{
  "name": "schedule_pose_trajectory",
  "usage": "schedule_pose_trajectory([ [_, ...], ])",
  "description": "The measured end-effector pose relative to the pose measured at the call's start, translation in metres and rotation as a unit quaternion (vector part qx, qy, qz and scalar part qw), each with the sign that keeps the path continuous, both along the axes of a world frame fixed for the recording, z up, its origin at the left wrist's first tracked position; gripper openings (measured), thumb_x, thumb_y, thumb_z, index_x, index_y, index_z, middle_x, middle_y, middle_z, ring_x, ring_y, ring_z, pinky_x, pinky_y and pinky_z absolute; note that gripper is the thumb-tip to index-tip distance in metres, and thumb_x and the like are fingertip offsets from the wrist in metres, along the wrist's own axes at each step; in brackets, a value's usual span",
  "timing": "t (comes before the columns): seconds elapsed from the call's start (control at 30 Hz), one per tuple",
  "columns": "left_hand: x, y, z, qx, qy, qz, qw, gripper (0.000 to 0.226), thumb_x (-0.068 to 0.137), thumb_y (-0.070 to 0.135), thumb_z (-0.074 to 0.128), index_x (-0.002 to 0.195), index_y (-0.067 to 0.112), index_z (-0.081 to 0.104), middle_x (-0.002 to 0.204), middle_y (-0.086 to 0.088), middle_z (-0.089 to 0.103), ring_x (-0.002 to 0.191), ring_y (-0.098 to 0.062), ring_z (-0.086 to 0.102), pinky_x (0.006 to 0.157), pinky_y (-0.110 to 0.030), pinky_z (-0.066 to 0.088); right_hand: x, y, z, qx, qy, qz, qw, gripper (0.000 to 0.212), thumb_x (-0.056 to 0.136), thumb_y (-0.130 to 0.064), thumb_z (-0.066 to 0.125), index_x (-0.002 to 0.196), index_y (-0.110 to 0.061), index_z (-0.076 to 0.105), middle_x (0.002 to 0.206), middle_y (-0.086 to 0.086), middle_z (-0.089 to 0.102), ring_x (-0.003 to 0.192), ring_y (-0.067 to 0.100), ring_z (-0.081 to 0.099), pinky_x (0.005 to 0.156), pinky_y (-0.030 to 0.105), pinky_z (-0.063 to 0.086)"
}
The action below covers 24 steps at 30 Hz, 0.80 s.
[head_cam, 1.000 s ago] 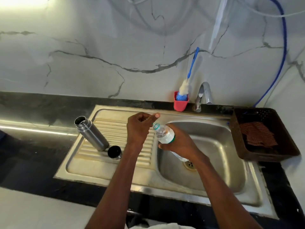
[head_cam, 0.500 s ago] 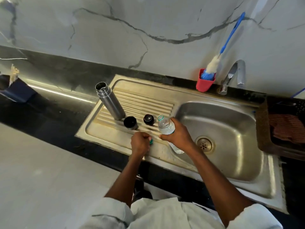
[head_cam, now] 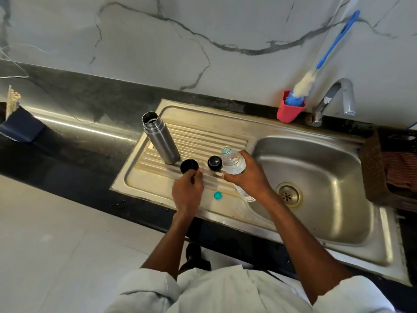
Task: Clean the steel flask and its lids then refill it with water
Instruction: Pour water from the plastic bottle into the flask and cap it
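While the steel flask (head_cam: pixel 161 137) stands upright and uncapped at the far left corner of the ribbed drainboard (head_cam: pixel 198 137), its mouth open to the camera, a clear plastic bottle (head_cam: pixel 234 168) is gripped around its middle by the right hand (head_cam: pixel 247 177), fingers and thumb curled round it, and is held tilted over the drainboard's right edge with its open neck pointing toward the back wall and its base hanging over the basin (head_cam: pixel 316 177). Two black lids are seen on the ribs just in front of the flask: the wider black lid (head_cam: pixel 189 166) lies near the flask's base, and the smaller black lid (head_cam: pixel 214 162) sits just beside the bottle's neck. The left hand (head_cam: pixel 187 193) is held over the drainboard's near edge with its fingers loosely curled and nothing held in it, its fingertips (head_cam: pixel 200 171) just beside the wider lid; whether they touch it cannot be told. A small teal bottle cap (head_cam: pixel 218 195) lies on the drainboard near its front edge, between the two wrists. At the sink's back rim a red holder (head_cam: pixel 290 111) carries a bottle brush (head_cam: pixel 325 57) with a blue handle leaning on the marble wall, and a steel tap (head_cam: pixel 336 98) stands just to its right. A dark basket (head_cam: pixel 374 168) with a reddish cloth (head_cam: pixel 401 170) in it sits on the counter at the basin's right edge.
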State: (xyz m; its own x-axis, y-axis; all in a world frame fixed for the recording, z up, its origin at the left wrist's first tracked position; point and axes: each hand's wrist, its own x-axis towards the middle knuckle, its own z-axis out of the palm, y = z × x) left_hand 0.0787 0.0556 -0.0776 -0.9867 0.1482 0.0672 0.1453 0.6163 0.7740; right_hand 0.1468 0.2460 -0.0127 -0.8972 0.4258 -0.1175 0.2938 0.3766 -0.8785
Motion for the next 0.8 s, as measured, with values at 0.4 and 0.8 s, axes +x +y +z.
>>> schedule_pose_trajectory([
  [0.4, -0.087, -0.041, 0.054, 0.020, 0.058, 0.141, 0.988, 0.093, 0.085, 0.064, 0.075, 0.153, 0.012, 0.037, 0.149, -0.011, 0.046, 0.136, -0.027, 0.045, 0.108, -0.044, 0.043, -0.051, -0.026, 0.054, 0.102, 0.084, -0.047, 0.990, 0.061, 0.069, -0.050, 0.089, 0.114, -0.035, 0.051, 0.103, -0.009, 0.069, 0.090, 0.014, 0.067, 0.070, 0.028, 0.057],
  [0.8, -0.148, -0.024, 0.065, 0.171, -0.016, 0.050, 0.984, 0.058, 0.072, 0.029, 0.093, 0.118, 0.030, 0.058, 0.107, 0.011, 0.070, 0.094, -0.010, 0.069, 0.088, -0.048, 0.059, -0.082, -0.044, 0.060, 0.100, 0.089, -0.083, 0.987, 0.054, 0.066, -0.050, 0.091, 0.101, -0.034, 0.053, 0.088, -0.013, 0.069, 0.078, 0.002, 0.065, 0.058, 0.011, 0.043],
])
